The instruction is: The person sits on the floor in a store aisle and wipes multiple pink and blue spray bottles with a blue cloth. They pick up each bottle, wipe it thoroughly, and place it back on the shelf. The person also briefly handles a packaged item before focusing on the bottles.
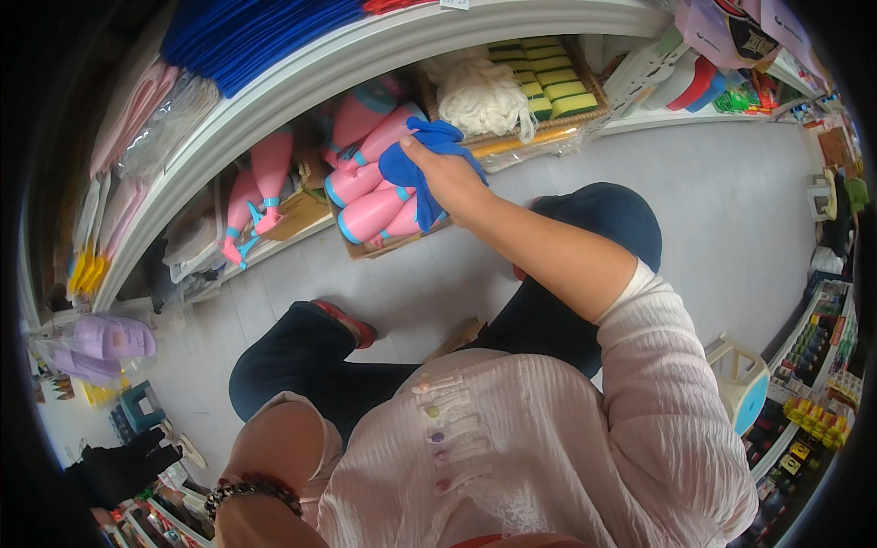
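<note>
My right hand grips a bunched blue cloth, with the thumb on top. The cloth hangs over an open cardboard box of pink spray bottles with light-blue trim. Whether the cloth touches the bottles cannot be told. More pink spray bottles lie to the left on the low shelf. Only my left arm and a beaded bracelet show at the lower left; the left hand is out of view.
Beyond the box, a wicker basket holds white string mop heads and yellow-green sponges. A white shelf edge curves overhead, bearing folded blue fabric. My knees flank the grey floor. A plastic stool stands right.
</note>
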A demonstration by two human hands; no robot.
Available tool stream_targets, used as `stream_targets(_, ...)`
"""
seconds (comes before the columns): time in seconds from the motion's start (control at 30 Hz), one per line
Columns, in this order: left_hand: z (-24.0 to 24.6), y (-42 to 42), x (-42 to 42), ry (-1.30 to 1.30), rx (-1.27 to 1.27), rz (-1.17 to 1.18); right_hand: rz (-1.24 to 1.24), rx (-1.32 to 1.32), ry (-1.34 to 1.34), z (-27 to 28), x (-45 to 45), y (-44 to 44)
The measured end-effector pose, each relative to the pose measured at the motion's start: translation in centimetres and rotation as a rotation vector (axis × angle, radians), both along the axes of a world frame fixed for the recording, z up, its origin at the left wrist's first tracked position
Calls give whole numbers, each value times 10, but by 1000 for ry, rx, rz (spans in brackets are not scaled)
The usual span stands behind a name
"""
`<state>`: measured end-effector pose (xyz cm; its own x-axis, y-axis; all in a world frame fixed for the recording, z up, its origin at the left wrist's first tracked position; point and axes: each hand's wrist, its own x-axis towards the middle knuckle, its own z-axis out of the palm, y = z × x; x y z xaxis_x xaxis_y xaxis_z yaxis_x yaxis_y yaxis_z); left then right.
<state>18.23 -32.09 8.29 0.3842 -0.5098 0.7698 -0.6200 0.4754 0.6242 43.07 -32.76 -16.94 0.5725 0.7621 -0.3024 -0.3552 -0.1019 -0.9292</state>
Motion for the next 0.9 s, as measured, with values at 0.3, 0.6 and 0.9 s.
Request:
stream_targets(0.3,19,-20,-7,130,-198,-47,49,-82,6,-5,1,0)
stream_targets(0.6,-81,32,2,186,-186,9,41,-122,-104,-4,3,-4)
stream_targets(0.9,-213,38,3,1099,716,1334,20,-23,8,4,4,-5)
